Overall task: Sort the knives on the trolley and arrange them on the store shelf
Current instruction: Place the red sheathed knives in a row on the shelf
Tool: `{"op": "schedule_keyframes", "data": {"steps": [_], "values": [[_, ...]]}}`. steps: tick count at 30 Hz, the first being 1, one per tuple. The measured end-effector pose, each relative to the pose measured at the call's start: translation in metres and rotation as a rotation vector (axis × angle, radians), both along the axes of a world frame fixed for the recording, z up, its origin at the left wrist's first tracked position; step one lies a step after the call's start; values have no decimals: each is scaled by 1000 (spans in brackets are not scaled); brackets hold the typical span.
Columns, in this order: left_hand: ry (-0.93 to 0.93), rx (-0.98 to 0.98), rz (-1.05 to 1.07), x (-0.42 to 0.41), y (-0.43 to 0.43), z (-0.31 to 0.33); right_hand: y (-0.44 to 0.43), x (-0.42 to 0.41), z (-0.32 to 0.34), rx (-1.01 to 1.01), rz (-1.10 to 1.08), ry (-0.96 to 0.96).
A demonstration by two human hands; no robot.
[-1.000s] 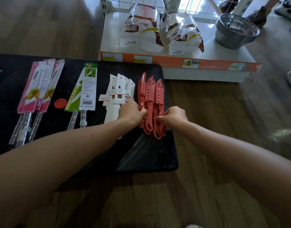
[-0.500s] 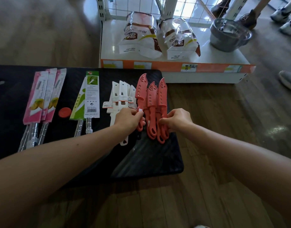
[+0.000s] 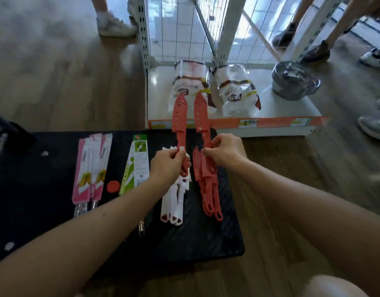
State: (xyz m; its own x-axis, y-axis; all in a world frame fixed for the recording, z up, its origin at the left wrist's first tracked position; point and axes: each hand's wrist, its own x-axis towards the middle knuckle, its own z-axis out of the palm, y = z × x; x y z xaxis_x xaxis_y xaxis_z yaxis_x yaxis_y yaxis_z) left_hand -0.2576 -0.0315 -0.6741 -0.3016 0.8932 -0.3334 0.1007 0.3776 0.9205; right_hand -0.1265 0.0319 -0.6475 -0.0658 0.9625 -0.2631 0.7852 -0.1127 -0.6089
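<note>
Knives (image 3: 208,189) lie sorted on trolley (image 3: 45,200), none on shelf (image 3: 292,108) yet. Your left hand (image 3: 167,163) grips one red knife (image 3: 179,123), your right hand (image 3: 225,153) pinches a second red knife (image 3: 201,116).

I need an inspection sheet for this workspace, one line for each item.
Surface: black trolley top, beside a white store shelf.
Job's things: red knives, white knives, pink-packed knives and green-packed knives lie on it.
Clutter: red disc on the trolley; two bags and a steel pot on the shelf.
Grips: left hand grips a raised red knife; right hand holds a second red knife.
Cables: nothing seen.
Surroundings: wooden floor, bystanders' shoes.
</note>
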Motion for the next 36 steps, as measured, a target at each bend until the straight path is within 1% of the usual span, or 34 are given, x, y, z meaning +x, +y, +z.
{"op": "schedule_keyframes", "data": {"steps": [5, 9, 16, 20, 24, 27, 32, 36], "values": [[24, 49, 6, -5, 9, 122, 2, -16, 107, 41, -7, 71], [68, 93, 0, -3, 5, 232, -5, -9, 218, 74, -42, 165], [47, 106, 21, 13, -5, 420, -23, 16, 406, 127, -26, 135], [-21, 105, 47, 32, -14, 512, -31, 33, 495, 145, -22, 141], [-52, 128, 82, 49, -18, 576, -33, 56, 565, 154, -14, 161], [-89, 136, 111, 59, -16, 605, -31, 70, 600, 168, 1, 176], [-126, 161, 155, 68, -14, 634, -24, 77, 627, 199, 61, 148], [-134, 173, 152, 58, -11, 647, -15, 68, 639, 218, 77, 126]]}}
